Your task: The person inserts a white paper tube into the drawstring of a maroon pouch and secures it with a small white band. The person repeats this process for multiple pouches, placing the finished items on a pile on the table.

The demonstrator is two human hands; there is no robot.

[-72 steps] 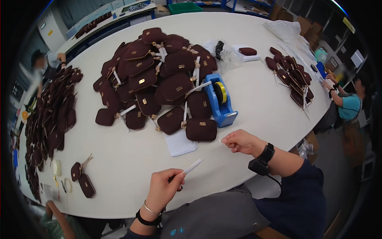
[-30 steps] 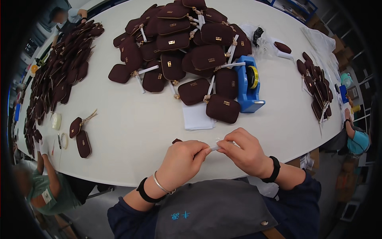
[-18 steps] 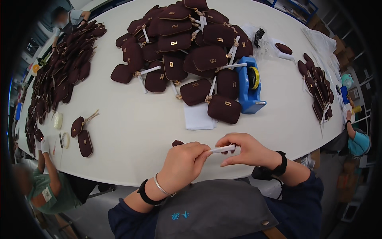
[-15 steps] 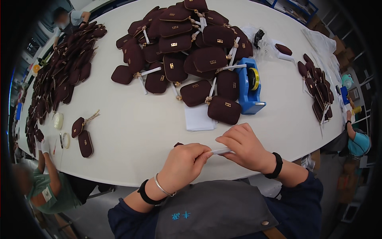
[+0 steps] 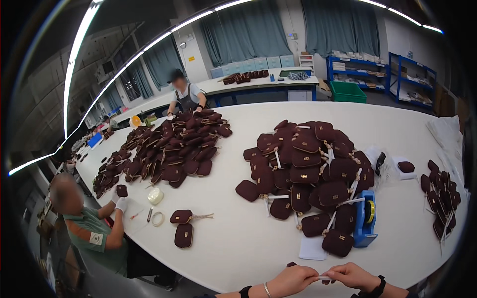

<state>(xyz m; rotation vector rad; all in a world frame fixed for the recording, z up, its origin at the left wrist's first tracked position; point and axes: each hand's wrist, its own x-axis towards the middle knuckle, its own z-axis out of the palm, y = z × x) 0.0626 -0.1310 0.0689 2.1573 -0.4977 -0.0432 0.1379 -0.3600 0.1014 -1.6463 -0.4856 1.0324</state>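
Note:
At the near table edge, my left hand [image 5: 292, 280] and my right hand [image 5: 352, 276] meet with fingertips pinched on a narrow white strip [image 5: 324, 278], one hand at each end. It looks like the white wraps on the straps of the finished-looking pouches. Just beyond my left hand shows the edge of a dark maroon pouch [image 5: 291, 264], mostly hidden. Past my hands lies a heap of maroon zip pouches [image 5: 305, 174], several with white-wrapped straps. A blue tape dispenser [image 5: 365, 223] with yellow tape stands at its right, and a white paper sheet [image 5: 313, 248] lies in front.
Two pouches [image 5: 183, 226] lie left of centre, near a tape roll [image 5: 157, 219]. A bigger pouch heap [image 5: 174, 144] fills the far left, with two people beside it. At the right are a smaller pouch pile [image 5: 439, 198] and clear plastic [image 5: 447, 136].
The view has tilted up and swung left, so my hands now sit at the lower edge and the room shows. Both hands still pinch the white strip, drawn closer together.

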